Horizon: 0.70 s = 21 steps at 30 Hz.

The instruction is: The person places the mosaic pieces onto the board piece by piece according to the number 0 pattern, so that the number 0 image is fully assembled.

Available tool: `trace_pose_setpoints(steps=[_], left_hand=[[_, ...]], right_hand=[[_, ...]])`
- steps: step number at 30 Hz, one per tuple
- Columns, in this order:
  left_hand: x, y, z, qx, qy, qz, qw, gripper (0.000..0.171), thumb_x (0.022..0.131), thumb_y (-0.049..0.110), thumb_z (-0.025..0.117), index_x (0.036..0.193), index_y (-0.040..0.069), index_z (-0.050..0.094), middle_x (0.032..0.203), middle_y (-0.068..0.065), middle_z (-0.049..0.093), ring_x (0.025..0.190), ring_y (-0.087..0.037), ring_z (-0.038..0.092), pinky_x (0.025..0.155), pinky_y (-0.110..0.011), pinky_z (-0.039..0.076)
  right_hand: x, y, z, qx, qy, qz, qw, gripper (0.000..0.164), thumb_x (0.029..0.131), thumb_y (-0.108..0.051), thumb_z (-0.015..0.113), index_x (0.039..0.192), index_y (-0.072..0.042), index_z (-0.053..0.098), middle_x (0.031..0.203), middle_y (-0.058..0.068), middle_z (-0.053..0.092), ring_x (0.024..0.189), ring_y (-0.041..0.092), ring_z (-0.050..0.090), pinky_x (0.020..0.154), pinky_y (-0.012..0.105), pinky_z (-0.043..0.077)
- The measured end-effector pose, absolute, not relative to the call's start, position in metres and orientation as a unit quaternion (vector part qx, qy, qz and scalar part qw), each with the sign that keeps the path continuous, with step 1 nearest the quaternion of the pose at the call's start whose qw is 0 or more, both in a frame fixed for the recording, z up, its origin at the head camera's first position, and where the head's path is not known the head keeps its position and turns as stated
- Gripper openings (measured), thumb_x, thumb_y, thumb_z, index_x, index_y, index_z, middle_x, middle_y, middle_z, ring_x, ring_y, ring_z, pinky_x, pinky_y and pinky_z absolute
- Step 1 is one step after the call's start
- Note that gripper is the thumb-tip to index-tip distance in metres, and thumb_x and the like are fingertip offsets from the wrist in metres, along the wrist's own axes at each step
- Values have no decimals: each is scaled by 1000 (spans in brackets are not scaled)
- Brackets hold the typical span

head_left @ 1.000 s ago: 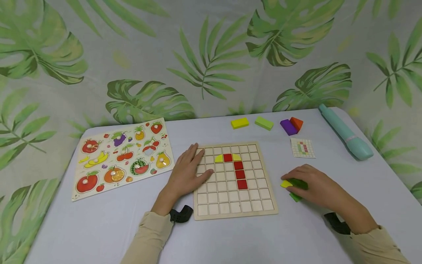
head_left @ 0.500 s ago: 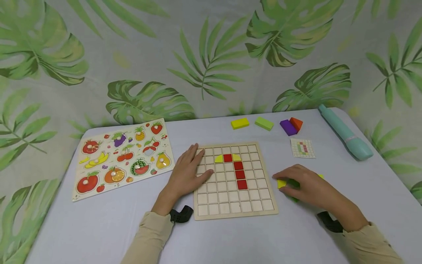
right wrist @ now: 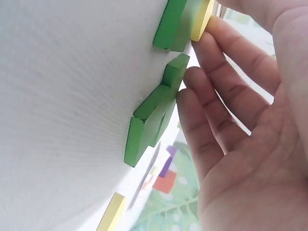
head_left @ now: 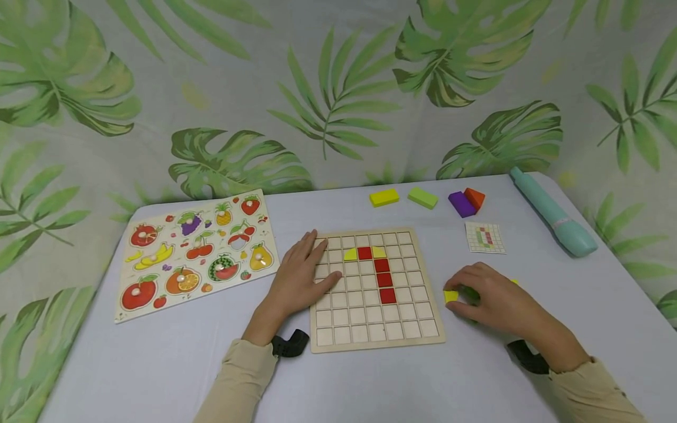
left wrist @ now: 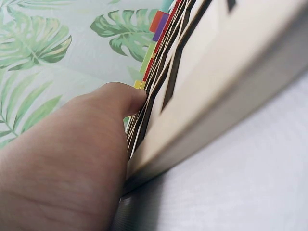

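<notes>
My left hand [head_left: 298, 270] rests on the left edge of a wooden grid board [head_left: 378, 346], fingers extended; in the left wrist view the thumb [left wrist: 130, 96] lies along the board. On the grid sit several red square tiles [head_left: 384, 280] and two yellow corner pieces [head_left: 351, 254]. To the right of the board, my right hand [head_left: 502, 299] pinches a small yellow tile [head_left: 451, 296] between thumb and fingertips. Several green tiles [right wrist: 149, 113] lie on the table beneath that hand, mostly hidden from the head view. Another yellow tile [right wrist: 111, 211] lies behind them.
A fruit puzzle board [head_left: 198, 255] lies at the left. Along the back stand yellow [head_left: 384, 198], light green [head_left: 423, 198], purple [head_left: 462, 204] and orange [head_left: 475, 200] blocks. A pattern card [head_left: 485, 237] and a teal tapered object [head_left: 555, 214] lie at the right.
My right hand has moved left over the green tiles, with the yellow tile at its fingertips, and a second yellow piece now shows behind the hand. The left hand has stayed put.
</notes>
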<state>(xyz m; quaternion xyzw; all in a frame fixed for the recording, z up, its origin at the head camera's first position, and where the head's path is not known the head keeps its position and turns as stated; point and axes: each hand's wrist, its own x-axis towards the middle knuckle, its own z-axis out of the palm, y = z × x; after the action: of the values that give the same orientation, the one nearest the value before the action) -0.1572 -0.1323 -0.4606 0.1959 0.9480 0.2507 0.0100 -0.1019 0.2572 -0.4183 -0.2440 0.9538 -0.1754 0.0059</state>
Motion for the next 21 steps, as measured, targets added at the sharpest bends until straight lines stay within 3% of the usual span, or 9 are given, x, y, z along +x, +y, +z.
trace_pose_setpoints(steps=[14,21], left_hand=[[-156,-133,-461,195,948,252,10,79,99,55,59,158,5,41,171,-15,20,160,-29,15,128,-50,19],[-156,-133,-460,195,947,256,7,80,98,55,59,158,5,41,171,-15,20,160,-29,16,128,-50,19]], right_hand=[[-105,222,-417,-259,944,-201,40,24,87,-30,84,109,-29,76,111,-16,67,113,15,61,96,46,56],[-102,196,-418,-308,926,-217,27,22,88,-34,83,108,-31,75,111,-19,67,111,10,61,95,39,57]])
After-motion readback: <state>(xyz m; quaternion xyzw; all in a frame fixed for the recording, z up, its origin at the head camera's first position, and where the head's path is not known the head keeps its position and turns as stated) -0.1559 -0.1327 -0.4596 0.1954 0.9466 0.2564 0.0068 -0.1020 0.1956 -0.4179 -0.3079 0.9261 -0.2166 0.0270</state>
